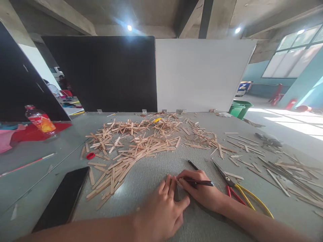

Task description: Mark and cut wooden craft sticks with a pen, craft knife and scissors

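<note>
My right hand (202, 188) grips a black pen (200, 182), its tip pointing left at my left fingertips. My left hand (164, 205) bears down on the grey table (141, 178), fingers bent together and thumb apart. Whatever lies under those fingertips is hidden. Just beyond my right hand rests a slim black piece like a pen cap (192, 164). To the right lie scissors-like cutters (233, 186) with red and yellow handles. Flat wooden craft sticks (133, 156) are heaped in front of both hands.
A black phone (63, 198) lies left of my left arm. Farther left are a drink bottle (40, 121) and a red-and-white pencil (27, 164). A red ring (90, 155) sits beside the sticks. Thin strips (292, 171) cover the right side. Black and white boards (202, 74) stand behind.
</note>
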The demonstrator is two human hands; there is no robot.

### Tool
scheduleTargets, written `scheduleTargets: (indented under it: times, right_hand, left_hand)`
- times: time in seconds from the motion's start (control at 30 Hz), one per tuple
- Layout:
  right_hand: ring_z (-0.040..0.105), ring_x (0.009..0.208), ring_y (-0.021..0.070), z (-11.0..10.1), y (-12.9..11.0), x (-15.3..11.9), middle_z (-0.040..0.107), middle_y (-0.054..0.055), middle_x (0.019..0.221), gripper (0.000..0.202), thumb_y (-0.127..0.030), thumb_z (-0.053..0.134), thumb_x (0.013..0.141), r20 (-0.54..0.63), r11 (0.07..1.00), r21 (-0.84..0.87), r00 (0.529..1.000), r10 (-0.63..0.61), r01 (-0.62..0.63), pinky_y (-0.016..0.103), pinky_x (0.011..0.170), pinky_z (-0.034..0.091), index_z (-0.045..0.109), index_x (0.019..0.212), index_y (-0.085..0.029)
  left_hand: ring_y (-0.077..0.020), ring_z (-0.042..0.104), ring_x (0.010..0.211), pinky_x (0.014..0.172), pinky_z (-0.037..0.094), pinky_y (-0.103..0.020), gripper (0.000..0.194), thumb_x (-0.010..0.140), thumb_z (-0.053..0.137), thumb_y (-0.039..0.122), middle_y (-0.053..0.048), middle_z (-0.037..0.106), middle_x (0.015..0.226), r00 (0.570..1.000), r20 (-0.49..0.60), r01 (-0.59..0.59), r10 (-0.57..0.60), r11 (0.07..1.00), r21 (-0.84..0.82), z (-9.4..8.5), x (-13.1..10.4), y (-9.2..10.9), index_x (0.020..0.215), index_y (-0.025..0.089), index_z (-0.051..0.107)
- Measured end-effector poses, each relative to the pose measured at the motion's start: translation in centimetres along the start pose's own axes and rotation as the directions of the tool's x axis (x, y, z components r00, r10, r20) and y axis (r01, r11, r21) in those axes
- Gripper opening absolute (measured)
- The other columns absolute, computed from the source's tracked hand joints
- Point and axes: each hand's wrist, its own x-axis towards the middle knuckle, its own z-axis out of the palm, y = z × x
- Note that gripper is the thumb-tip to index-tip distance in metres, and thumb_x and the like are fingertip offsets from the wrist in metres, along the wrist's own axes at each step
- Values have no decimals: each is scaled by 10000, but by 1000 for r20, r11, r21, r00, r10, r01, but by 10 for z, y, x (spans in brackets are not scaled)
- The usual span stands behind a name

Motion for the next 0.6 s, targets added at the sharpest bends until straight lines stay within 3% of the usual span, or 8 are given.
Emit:
scheduleTargets:
  times: [0.43,0.6]
  right_hand:
    - [489,561,128,-2,0,-2,635,-25,660,191,-292,571,1008,15,1000,-8,1000,-18,18,263,560,379,726,938,-205]
    - [544,539,139,-3,3,1,653,-15,627,173,-310,583,986,-81,990,56,987,137,-133,262,547,412,675,884,-204]
  left_hand:
    - [-482,452,1402,1096,467,-605,361,1020,520,344,-299,520,1494,1000,15,0,0,1000,17,-2,1,1,1323,160,590]
    - [-459,437,1430,1154,408,-599,327,1011,546,309,-275,479,1541,1000,-9,-2,2,1000,-27,-2,3,0,1295,160,611]
